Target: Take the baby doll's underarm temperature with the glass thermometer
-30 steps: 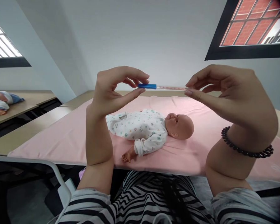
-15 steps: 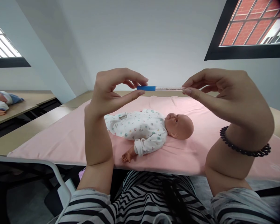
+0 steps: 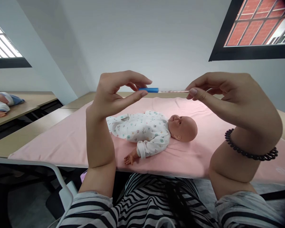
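Level in front of me, above the doll, is a slim glass thermometer [image 3: 172, 91] with a blue end [image 3: 149, 90] and fine markings along its clear part. My left hand [image 3: 121, 91] pinches the blue end between thumb and fingers. The clear end sits in the thumb-and-finger pinch of my right hand [image 3: 224, 95], which hides its tip. Below both hands a baby doll [image 3: 144, 129] in a white patterned suit lies on its back, head to the right. Neither hand touches it.
A pink sheet [image 3: 61, 142] covers the table under the doll. Another doll [image 3: 1, 103] lies on a wooden table [image 3: 44, 96] at the far left. A chair's pale metal frame [image 3: 57, 174] stands at the lower left. The wall [image 3: 144, 41] rises behind the table.
My right hand has shifted very slightly to the right and down. The thermometer seems turned a little, its markings looking different. Both hands keep their pinch.
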Demonstrator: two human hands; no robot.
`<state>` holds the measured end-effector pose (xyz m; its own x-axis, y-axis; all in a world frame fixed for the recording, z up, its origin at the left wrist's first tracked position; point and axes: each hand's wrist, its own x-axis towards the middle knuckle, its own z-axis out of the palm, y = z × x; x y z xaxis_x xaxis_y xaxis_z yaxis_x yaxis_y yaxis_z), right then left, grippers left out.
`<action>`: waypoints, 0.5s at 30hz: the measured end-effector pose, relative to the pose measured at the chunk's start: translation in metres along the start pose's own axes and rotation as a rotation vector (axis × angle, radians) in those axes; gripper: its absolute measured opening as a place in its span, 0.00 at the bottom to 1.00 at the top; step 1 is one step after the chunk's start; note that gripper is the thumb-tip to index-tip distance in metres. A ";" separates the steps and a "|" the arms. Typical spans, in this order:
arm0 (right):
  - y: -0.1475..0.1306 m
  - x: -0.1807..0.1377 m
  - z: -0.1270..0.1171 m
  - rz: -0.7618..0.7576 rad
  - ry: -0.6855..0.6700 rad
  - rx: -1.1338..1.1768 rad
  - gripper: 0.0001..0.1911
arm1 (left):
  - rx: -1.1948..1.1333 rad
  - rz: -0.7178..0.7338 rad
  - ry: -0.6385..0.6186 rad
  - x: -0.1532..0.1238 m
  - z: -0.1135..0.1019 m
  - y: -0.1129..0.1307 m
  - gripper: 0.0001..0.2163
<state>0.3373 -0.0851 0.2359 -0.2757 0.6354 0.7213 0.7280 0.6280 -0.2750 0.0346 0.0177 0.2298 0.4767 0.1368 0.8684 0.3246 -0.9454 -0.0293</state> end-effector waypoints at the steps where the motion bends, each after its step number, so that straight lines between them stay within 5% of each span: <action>1: 0.000 0.000 0.000 0.007 -0.002 0.002 0.07 | 0.004 -0.002 -0.004 0.000 0.000 0.000 0.10; 15: 0.004 0.000 0.000 0.005 -0.020 0.054 0.04 | -0.013 -0.027 -0.050 -0.001 -0.003 0.001 0.10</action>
<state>0.3400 -0.0829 0.2343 -0.2852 0.6474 0.7067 0.6945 0.6478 -0.3131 0.0322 0.0156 0.2308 0.5086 0.1763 0.8428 0.3269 -0.9451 0.0005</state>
